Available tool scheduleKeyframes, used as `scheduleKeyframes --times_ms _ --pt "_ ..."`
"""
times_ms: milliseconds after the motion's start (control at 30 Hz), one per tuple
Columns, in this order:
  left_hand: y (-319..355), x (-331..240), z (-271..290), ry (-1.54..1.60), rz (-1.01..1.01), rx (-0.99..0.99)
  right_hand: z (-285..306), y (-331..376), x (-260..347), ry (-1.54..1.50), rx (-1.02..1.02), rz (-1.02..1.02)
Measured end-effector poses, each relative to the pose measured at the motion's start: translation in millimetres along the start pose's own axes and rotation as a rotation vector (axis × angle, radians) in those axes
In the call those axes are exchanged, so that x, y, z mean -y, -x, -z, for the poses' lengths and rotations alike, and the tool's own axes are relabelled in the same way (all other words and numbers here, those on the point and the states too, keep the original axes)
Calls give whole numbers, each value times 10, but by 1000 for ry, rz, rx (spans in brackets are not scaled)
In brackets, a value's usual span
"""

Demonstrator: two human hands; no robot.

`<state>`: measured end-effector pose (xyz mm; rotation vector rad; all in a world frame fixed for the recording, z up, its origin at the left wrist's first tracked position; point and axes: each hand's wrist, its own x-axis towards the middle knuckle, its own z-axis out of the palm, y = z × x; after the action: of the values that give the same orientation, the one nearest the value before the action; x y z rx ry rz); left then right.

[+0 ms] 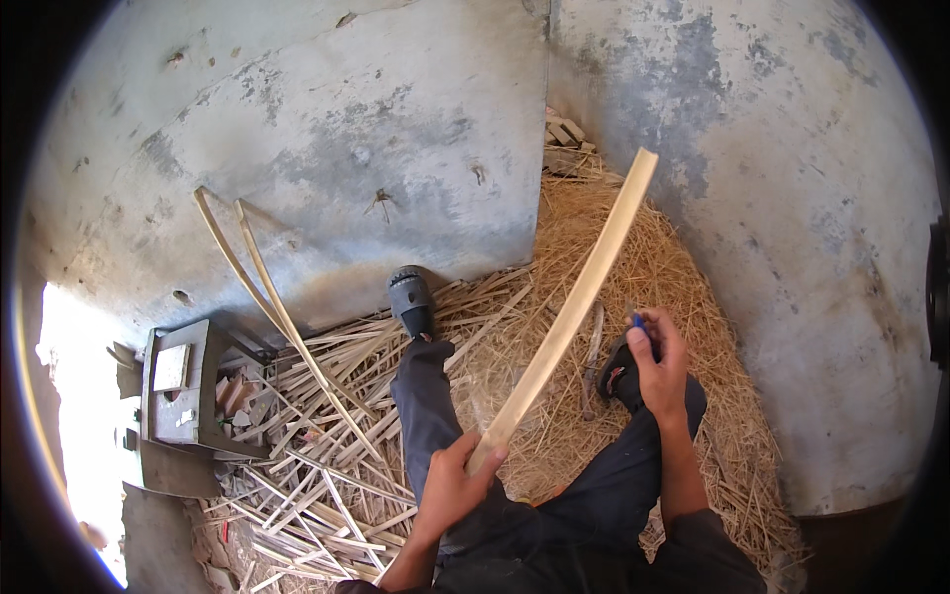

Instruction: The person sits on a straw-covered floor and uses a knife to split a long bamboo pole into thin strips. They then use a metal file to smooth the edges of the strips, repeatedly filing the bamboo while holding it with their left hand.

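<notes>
A long pale strip of split bamboo or wood (pixel 572 322) slants up and away to the right, its lower end gripped in my left hand (pixel 456 491). My right hand (pixel 661 368) is raised to the right of the strip, apart from it. Its fingers are closed on a small blue object (pixel 637 321), mostly covered by the thumb and fingers, so its kind does not show. Below that hand is my right shoe (pixel 616 374). My left foot, in a dark grey shoe (pixel 410 297), is near the wall.
Curly shavings (pixel 712 396) heap up at the right. Many cut strips (pixel 336 485) lie scattered at the left. Two long strips (pixel 262 287) lean on the grey, stained wall (pixel 327 129). A dark wooden box-like stand (pixel 193 381) is at the far left, near a bright opening (pixel 84 396).
</notes>
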<state>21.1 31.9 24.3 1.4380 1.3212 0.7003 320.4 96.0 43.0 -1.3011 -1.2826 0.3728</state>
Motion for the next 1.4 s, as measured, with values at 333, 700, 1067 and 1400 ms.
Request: scheduleKeyframes --times_ms 333,700,1067,1400 --pt "-425 -158 16 118 -222 -64 -129 119 -354 -18 480 -403" --pt "-548 -324 -48 401 -184 163 -139 479 -632 470 914 -258" --pt "-602 -390 -59 608 -196 309 -176 451 -621 420 896 -324" --pt "-633 -448 -33 872 -15 350 -195 485 -698 407 945 -283"
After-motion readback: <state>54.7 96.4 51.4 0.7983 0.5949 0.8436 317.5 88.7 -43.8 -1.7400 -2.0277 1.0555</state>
